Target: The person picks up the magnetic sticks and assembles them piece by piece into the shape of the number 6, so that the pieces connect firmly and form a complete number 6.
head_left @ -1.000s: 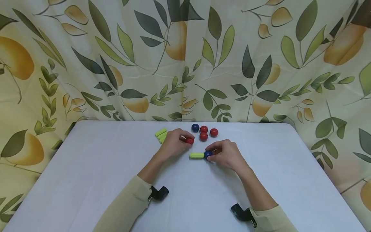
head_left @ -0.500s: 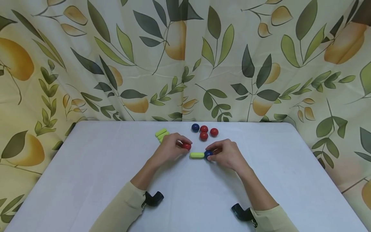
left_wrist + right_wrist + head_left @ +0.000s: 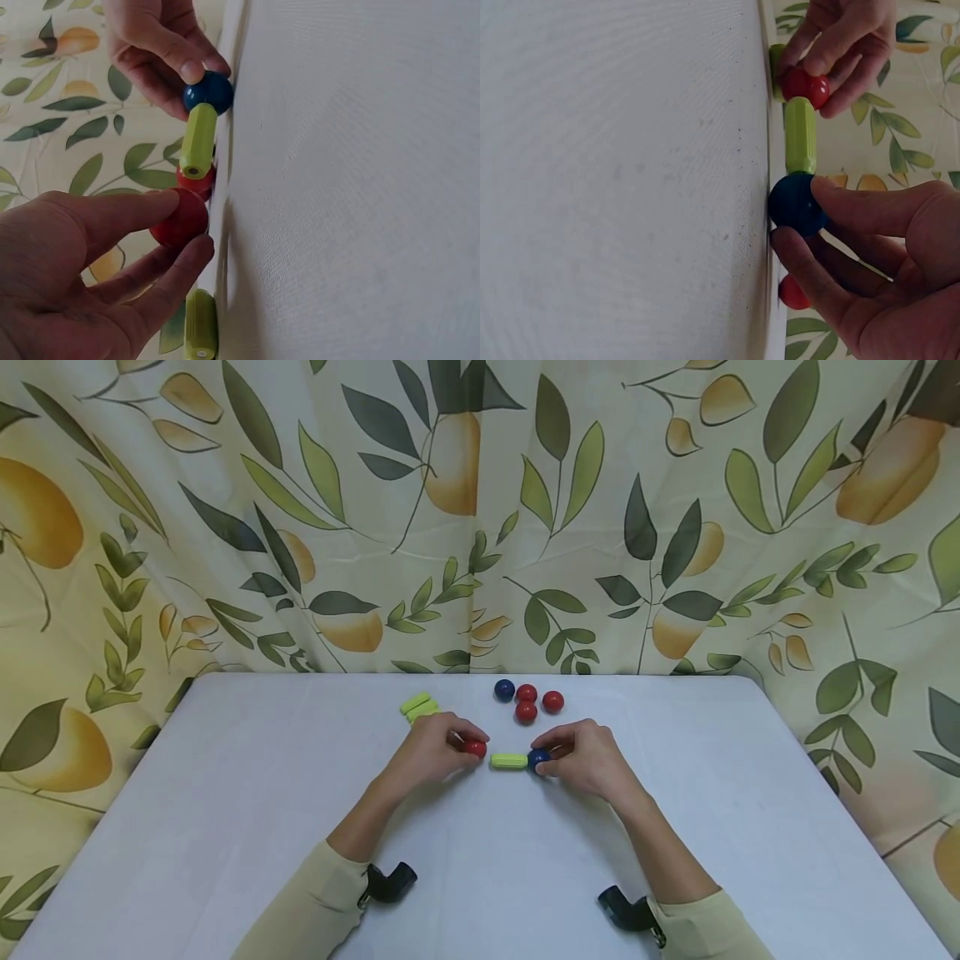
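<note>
My left hand (image 3: 431, 750) pinches a red ball (image 3: 180, 219) between thumb and fingers, just left of a light-green ribbed rod (image 3: 508, 762). At the rod's right end is a dark blue ball (image 3: 798, 204), which my right hand (image 3: 588, 758) grips between thumb and fingertips. Rod and blue ball are joined end to end, and the rod's free end, with a small dark spot in its middle, points toward the red ball. In the head view a narrow gap shows between the red ball and that end.
Behind the hands, on the white table (image 3: 480, 877), are another blue ball (image 3: 504, 691) and several red balls (image 3: 552, 702). More green rods (image 3: 417, 705) lie beyond my left hand, partly covered by it. A patterned curtain (image 3: 480, 527) hangs at the table's far edge.
My left hand has drawn the red ball left and toward me, from near the other balls to level with the rod's free end. The right hand and blue ball have stayed in place.
</note>
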Available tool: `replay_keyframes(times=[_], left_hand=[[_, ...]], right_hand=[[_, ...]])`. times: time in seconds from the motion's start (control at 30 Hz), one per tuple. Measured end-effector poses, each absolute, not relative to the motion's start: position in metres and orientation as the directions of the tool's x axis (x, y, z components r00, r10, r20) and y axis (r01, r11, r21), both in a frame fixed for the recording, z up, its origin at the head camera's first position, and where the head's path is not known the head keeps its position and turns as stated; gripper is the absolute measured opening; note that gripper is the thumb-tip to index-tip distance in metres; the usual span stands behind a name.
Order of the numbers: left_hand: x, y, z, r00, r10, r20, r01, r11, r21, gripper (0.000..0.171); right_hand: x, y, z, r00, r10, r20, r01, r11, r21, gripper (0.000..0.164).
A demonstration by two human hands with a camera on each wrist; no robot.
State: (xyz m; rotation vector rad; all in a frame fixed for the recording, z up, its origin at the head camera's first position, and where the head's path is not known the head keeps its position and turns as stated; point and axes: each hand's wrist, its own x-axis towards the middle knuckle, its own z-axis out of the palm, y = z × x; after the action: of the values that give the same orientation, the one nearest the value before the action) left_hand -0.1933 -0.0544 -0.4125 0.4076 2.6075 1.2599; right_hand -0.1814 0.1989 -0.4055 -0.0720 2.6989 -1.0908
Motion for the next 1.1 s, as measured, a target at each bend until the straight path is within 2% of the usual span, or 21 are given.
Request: replay_keyframes(times=[1.1], left_hand=[[-0.1937, -0.0555, -0.4182, -0.919, 0.373, -0.126, 0.134, 0.599, 0.790, 0.028]], right_hand=[[-0.1800, 0.1981, -0.4047, -0.974, -0.136, -0.184, 0.032, 0.717, -0.697, 0.026]])
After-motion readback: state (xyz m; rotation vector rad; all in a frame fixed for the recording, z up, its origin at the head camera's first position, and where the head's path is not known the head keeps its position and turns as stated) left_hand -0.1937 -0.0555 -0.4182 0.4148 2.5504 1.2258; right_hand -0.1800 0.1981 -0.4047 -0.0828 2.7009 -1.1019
